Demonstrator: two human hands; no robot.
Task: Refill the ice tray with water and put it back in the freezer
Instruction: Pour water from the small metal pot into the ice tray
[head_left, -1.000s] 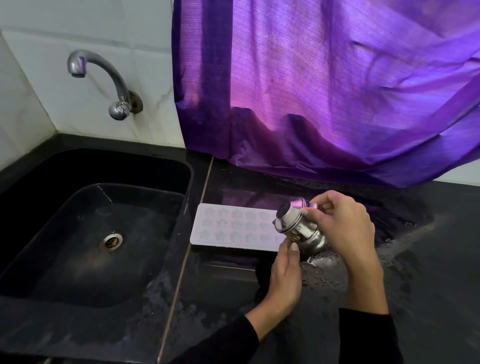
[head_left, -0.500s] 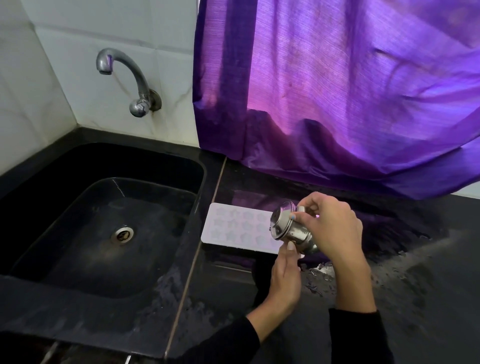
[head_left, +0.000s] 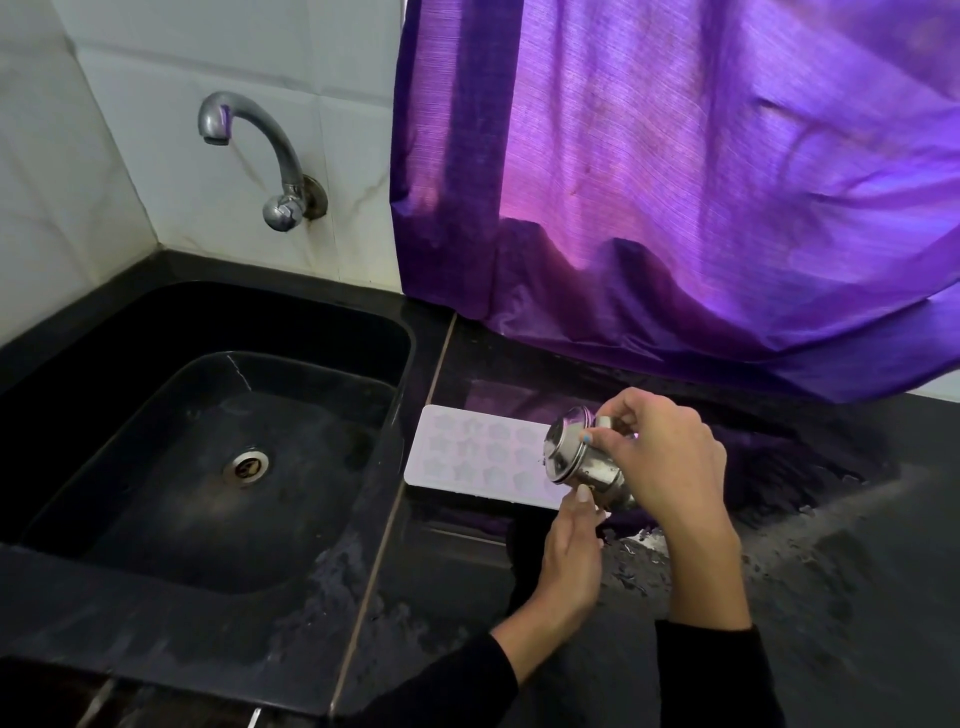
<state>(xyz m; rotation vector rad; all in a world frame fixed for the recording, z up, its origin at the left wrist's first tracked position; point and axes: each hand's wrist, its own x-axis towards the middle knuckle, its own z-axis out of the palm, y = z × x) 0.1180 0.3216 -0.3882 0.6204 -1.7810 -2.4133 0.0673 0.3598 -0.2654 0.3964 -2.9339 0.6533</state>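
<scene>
A white ice tray (head_left: 470, 457) with star-shaped cells lies flat on the black counter, just right of the sink. My right hand (head_left: 662, 460) grips a small steel pot (head_left: 584, 462), tipped on its side with its mouth facing left over the tray's right end. My left hand (head_left: 571, 551) reaches up from below, its fingertips touching the tray's near right edge under the pot. The pot and hands hide the tray's right end. I cannot tell whether water is running out.
A black sink (head_left: 171, 587) with a steel drain (head_left: 247, 465) fills the left. A chrome tap (head_left: 260, 150) sticks out of the white tiled wall above it. A purple curtain (head_left: 701, 182) hangs down to the counter behind the tray. The counter (head_left: 831, 597) right of my hands is wet.
The view has shifted so the sink and tap sit further right. My right hand has tipped the pot slightly further toward the tray. The tray has stayed in place.
</scene>
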